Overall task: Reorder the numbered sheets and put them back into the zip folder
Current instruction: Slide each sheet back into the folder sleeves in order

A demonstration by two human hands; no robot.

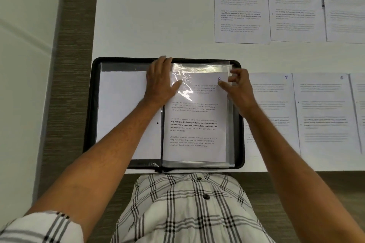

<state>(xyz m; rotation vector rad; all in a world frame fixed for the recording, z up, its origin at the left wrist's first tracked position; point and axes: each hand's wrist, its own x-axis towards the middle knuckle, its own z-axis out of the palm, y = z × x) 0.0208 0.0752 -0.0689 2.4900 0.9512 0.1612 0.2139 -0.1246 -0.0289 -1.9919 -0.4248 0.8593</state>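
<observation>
A black zip folder (89, 116) lies open at the table's near edge. Its left page shows a blank white sheet (122, 112). On the right, sheet number 2 (194, 122) sits partly inside a clear plastic sleeve (199, 68). My left hand (161, 81) rests flat across the sleeve's left top, fingers straight. My right hand (240, 87) pinches the sleeve and sheet at the top right corner. Loose numbered sheets lie on the table: sheet 3 (241, 10) at the far right, sheet 7 (274, 112) and sheet 5 (324, 112) beside the folder.
More printed sheets (296, 8) lie in a far row and run off the right edge. The white table (154, 16) ends at the left against a dark wood-grain strip (65, 65). A checked shirt fills the bottom.
</observation>
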